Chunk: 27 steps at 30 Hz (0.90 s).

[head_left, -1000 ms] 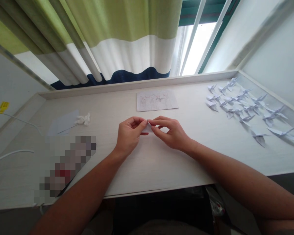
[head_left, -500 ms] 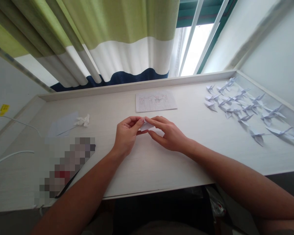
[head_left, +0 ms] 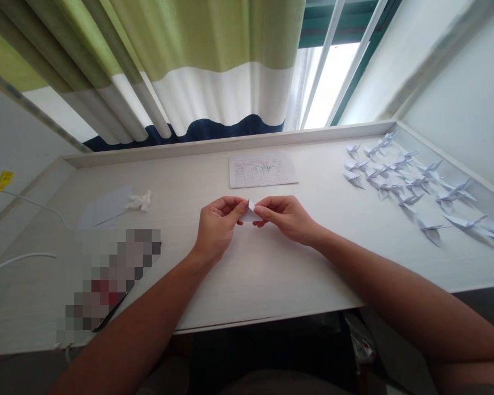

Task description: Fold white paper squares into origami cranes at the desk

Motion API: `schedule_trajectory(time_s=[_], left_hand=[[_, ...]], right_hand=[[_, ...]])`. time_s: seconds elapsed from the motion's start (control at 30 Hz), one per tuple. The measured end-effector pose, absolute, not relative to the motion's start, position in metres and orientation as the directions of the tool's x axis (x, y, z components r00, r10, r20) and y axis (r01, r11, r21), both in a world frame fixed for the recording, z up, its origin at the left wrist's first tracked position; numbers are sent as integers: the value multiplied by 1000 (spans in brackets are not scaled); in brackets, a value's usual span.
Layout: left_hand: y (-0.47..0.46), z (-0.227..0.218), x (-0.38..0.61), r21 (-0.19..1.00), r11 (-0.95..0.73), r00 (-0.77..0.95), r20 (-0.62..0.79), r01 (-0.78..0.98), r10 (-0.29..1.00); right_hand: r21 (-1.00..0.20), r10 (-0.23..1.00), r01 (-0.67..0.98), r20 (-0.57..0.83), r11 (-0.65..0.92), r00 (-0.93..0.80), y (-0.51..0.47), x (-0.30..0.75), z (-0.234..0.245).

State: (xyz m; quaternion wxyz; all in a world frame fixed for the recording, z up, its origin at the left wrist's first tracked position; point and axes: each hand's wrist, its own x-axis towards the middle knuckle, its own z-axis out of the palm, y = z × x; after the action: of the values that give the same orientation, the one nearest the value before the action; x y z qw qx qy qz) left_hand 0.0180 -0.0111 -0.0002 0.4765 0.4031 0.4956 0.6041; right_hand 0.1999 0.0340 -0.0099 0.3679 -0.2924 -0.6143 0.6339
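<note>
A small folded piece of white paper (head_left: 251, 214) is held just above the desk, its pointed tip facing up. My left hand (head_left: 219, 225) pinches its left side between thumb and curled fingers. On the right side, my right hand (head_left: 286, 218) grips it the same way, thumb on top. The fingertips cover parts of the paper's edges. Several folded white paper cranes (head_left: 411, 178) stand in loose rows at the right of the desk.
A printed form or notepad (head_left: 263, 170) lies beyond my hands on the white desk (head_left: 247, 291). At left are white paper sheets (head_left: 105, 206), a crumpled tissue (head_left: 140, 201), a pixelated dark-edged object (head_left: 121, 280) and white cables (head_left: 20, 261). A curtain (head_left: 214, 66) hangs behind.
My right hand's fingers have curled in from a flatter, stretched pose to a pinch on the paper's right side. The paper's point now shows between both thumbs.
</note>
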Motion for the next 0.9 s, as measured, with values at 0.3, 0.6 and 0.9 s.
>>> schedule_trajectory(time_s=[0.3,0.6,0.9], left_hand=[[-15,3,17,991,-19,-170,-3,-130,985],[-15,2,18,988,-100,-210,74,-118,975],[-15,3,19,987,-138,-212,117,-87,970]], right_hand=[[-997,864,-62,75,51,-497,29,197,-7],[-999,821,31,14,38,-571,28,200,-8],[-999,773,30,-9,13,-634,31,203,-1]])
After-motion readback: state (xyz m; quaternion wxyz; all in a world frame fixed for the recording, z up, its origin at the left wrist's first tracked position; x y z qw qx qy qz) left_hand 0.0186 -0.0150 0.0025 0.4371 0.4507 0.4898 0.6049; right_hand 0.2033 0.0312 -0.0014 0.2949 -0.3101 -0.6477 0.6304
